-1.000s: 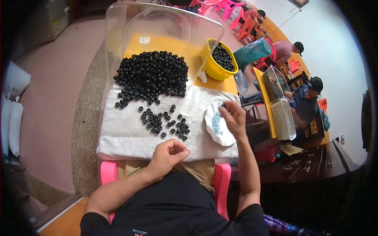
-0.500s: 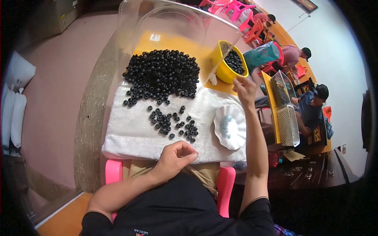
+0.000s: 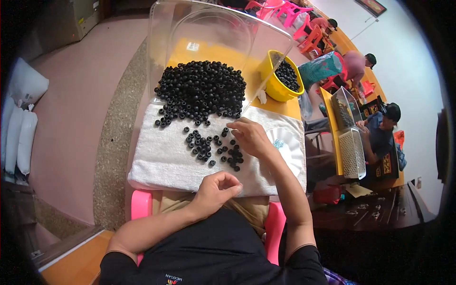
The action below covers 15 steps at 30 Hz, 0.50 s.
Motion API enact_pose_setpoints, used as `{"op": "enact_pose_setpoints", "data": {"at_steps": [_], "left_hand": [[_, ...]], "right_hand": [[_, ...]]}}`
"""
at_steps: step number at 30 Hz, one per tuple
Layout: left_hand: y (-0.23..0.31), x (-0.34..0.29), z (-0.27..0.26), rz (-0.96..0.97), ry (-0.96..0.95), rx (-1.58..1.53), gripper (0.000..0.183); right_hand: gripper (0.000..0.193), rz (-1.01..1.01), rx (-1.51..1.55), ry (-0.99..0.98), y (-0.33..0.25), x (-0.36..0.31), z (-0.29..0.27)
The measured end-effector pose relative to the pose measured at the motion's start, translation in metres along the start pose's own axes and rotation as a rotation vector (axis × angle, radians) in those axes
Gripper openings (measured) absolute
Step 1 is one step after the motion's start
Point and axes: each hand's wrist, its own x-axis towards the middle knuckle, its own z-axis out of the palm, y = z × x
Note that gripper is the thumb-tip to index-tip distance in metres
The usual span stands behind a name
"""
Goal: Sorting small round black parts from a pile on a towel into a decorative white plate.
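Observation:
A big heap of small black ring-shaped beads lies at the far side of a white towel. A smaller scatter of the same beads sits mid-towel. My right hand rests on the towel at the right edge of that scatter, fingertips pinched down among the beads. What it pinches is too small to make out. A white plate lies just right of that hand. My left hand hovers at the towel's near edge, fingers curled with thumb against fingertips.
A yellow bowl of black beads stands at the back right. Behind the heap is a clear curved plastic shield. Pink stool edges show under the towel. Other people sit at yellow tables to the right.
My right hand has come back from the yellow bowl to the scattered beads on the towel. My left hand stayed at the near edge.

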Motion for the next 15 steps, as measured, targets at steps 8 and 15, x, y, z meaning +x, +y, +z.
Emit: {"op": "enact_pose_setpoints", "data": {"at_steps": [8, 15], "left_hand": [[0.004, 0.0, -0.001, 0.021, -0.001, 0.003, 0.011], [0.005, 0.003, -0.004, 0.021, 0.03, -0.024, 0.01]], "right_hand": [[0.024, 0.054, -0.164, -0.268, -0.013, 0.018, -0.001], [0.02, 0.124, 0.04, -0.01, -0.007, -0.009, -0.006]]}}
